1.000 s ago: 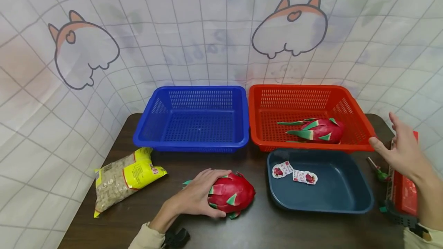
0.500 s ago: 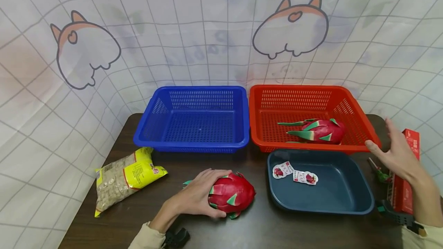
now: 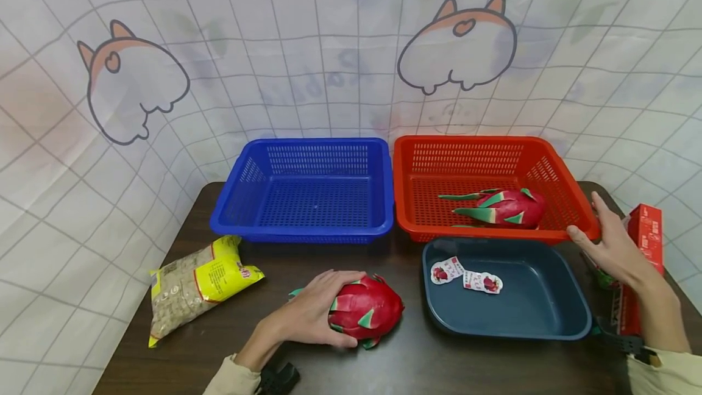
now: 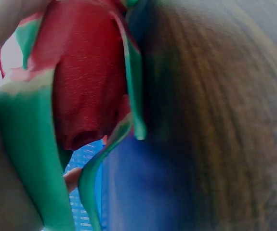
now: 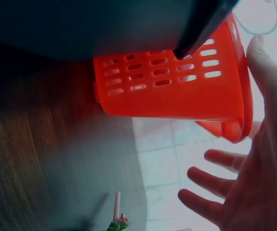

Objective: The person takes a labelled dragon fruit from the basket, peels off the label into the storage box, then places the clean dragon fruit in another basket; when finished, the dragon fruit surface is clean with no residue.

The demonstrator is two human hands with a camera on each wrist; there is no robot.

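My left hand (image 3: 315, 309) grips a red dragon fruit (image 3: 372, 308) with green-tipped scales, lying on the dark table. In the left wrist view the dragon fruit (image 4: 87, 72) fills the upper left, its long green leaves hanging past the palm. My right hand (image 3: 616, 249) has its fingers spread beside the front right corner of the red basket (image 3: 570, 191). Whether it touches the rim is hard to tell. Inside that basket lies a second dragon fruit (image 3: 515, 207). Two small fruit-printed labels (image 3: 446, 269) sit in the dark blue tray (image 3: 515, 316) in front.
A blue basket (image 3: 318, 203) stands left of the red one. A yellow, partly clear bag (image 3: 203, 285) lies at the left. Under my right forearm are a red box (image 3: 649, 236) and a small green item with a pale stick (image 5: 117, 207). A tiled-pattern cloth hangs behind.
My right hand has moved left and slightly down, closer to the red basket's corner and over the green item. The left hand and its dragon fruit have stayed put.
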